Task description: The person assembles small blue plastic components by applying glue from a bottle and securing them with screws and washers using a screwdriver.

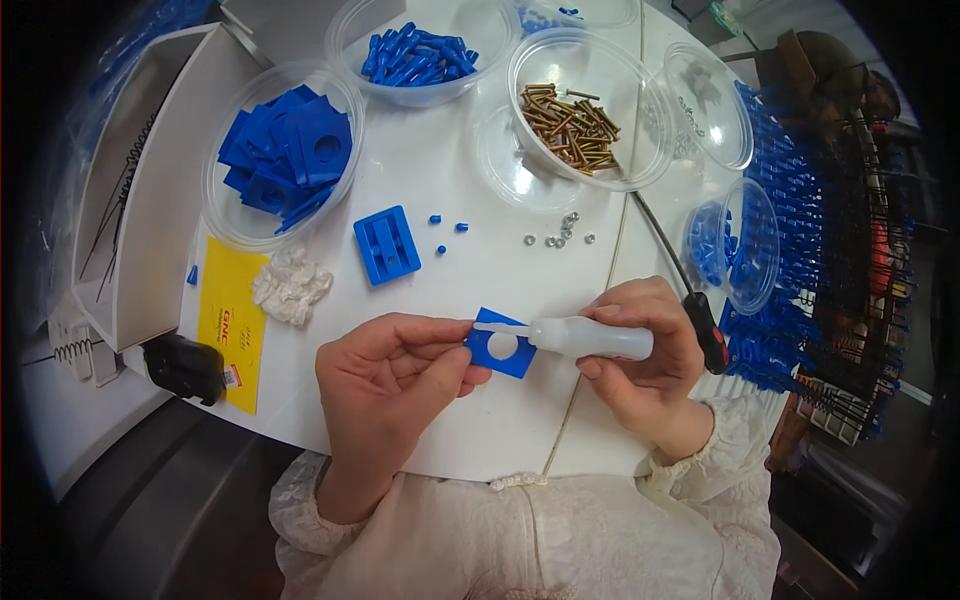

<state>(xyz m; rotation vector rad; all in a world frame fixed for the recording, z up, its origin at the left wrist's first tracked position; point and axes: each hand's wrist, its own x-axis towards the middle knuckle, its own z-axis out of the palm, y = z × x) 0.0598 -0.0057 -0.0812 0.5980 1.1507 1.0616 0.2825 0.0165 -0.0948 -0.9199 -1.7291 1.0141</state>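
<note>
My left hand [395, 375] pinches the left edge of a flat blue square plate [514, 366] with a round hole in its middle. In my right hand [650, 360] is a small white squeeze bottle [592, 338], lying nearly level. Its thin nozzle points left and reaches across the upper part of the plate, close to my left fingertips. Whether the tip touches the plate I cannot tell. Beyond my hands sit a thick blue slotted block [387, 246], a few small blue caps [441, 250] and several small metal nuts [563, 237].
Clear bowls hold blue plates [290, 150], blue plastic pieces [415, 55] and brass-coloured screws [572, 128]. A screwdriver [705, 330] lies right of my right hand. At left are crumpled tissue [291, 287], a yellow card [232, 320] and a black object [185, 367]. Blue parts hang on a rack [790, 200].
</note>
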